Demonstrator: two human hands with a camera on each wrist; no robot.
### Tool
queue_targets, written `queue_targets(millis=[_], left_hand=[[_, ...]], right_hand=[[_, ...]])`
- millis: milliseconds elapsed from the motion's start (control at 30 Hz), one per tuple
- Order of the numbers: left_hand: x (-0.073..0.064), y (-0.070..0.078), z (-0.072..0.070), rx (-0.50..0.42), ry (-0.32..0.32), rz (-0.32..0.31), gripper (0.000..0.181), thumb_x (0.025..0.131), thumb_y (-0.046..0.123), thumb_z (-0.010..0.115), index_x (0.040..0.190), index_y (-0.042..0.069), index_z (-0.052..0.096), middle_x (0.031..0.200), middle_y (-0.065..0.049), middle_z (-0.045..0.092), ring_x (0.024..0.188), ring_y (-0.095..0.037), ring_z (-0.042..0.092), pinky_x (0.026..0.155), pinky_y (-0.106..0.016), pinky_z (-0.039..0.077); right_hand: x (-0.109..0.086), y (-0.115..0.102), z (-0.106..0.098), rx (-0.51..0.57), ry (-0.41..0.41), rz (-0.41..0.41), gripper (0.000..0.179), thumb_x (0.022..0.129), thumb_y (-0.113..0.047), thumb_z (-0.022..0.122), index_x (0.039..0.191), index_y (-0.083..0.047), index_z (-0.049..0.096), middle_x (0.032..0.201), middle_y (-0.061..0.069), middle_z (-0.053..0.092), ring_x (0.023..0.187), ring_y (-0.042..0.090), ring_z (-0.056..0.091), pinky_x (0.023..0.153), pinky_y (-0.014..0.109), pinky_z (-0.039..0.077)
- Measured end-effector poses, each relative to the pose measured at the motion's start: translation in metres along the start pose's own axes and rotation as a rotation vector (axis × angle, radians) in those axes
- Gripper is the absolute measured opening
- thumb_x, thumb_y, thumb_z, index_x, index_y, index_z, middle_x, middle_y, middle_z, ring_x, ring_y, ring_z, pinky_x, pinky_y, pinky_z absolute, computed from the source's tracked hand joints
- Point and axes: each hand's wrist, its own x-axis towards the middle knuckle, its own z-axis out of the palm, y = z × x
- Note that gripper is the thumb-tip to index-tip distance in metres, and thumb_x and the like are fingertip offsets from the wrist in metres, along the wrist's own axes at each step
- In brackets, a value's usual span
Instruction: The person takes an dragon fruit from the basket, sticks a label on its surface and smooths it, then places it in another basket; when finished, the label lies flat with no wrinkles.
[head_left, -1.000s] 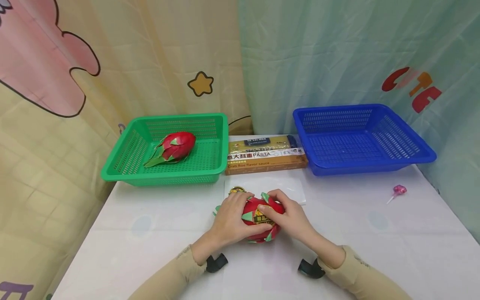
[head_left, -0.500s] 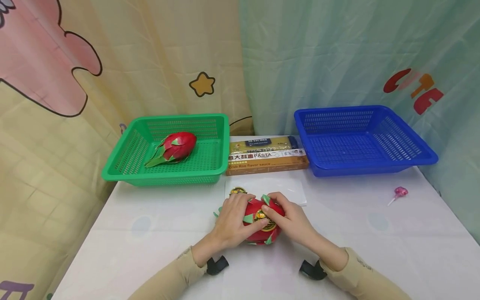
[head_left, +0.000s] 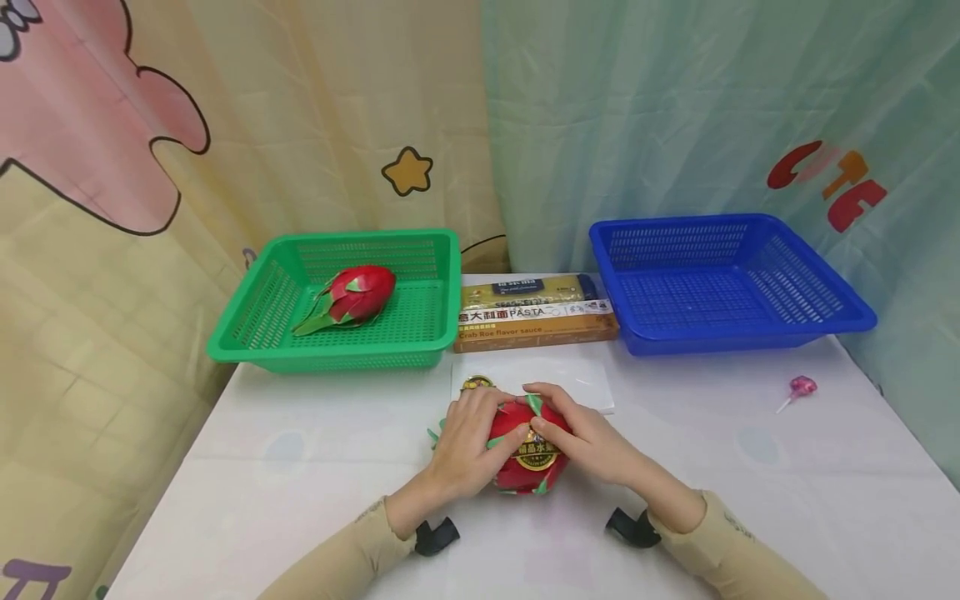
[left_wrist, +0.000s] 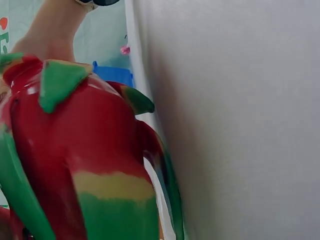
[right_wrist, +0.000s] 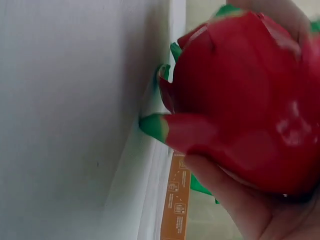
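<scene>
Both hands were on the red dragon fruit (head_left: 517, 479) at the near side of the desk (head_left: 315, 508). Left hand (head_left: 467, 442): fingers curved over its left side, spread to its bulk. Right hand (head_left: 592, 437): same grip on the right side, thumb by the gold-and-black sticker (head_left: 538, 454), covering part of its print. Far fingertips mostly hidden behind the fruit in the head view. Left wrist view mostly fruit, left fingers hard to pick out; right wrist view cut the fruit off at the frame edge. Underside not visible; couldn't tell if it fully rested on the desk. White sheet (head_left: 547, 379) partly covered by the hands. Second fruit (head_left: 363, 292) sat in the green basket (head_left: 337, 358), underside hidden.
</scene>
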Motion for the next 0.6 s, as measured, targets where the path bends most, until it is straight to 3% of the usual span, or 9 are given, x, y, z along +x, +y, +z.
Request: queue_targets(millis=[133, 300, 600], left_hand=[[0.0, 0.0, 0.001, -0.004, 0.024, -0.015, 0.04, 0.092, 0.044, 0.049, 0.115, 0.011, 0.054, 0.103, 0.001, 0.054, 0.095, -0.012, 0.045, 0.078, -0.034, 0.039], [0.001, 0.001, 0.001, -0.033, 0.02, -0.038, 0.037, 0.093, 0.039, 0.048, 0.115, 0.009, 0.053, 0.104, -0.001, 0.054, 0.095, -0.014, 0.045, 0.078, -0.036, 0.039], [0.003, -0.002, 0.0, -0.037, 0.02, -0.019, 0.035, 0.097, 0.035, 0.043, 0.115, 0.007, 0.055, 0.1, -0.002, 0.054, 0.096, -0.014, 0.046, 0.081, -0.036, 0.038]], right_hand=[[0.0, 0.004, -0.004, 0.049, -0.106, -0.024, 0.047, 0.098, -0.031, 0.048, 0.142, -0.022, 0.033, 0.118, 0.0, 0.057, 0.099, 0.015, 0.057, 0.081, 0.032, 0.05], [0.001, 0.009, -0.008, 0.104, -0.168, -0.066, 0.052, 0.094, -0.027, 0.056, 0.141, -0.023, 0.033, 0.118, 0.0, 0.056, 0.1, 0.016, 0.057, 0.081, 0.031, 0.05], [0.002, 0.014, -0.003, 0.098, -0.115, -0.119, 0.045, 0.097, -0.023, 0.049, 0.14, -0.019, 0.036, 0.117, 0.0, 0.059, 0.099, 0.015, 0.058, 0.082, 0.033, 0.05]])
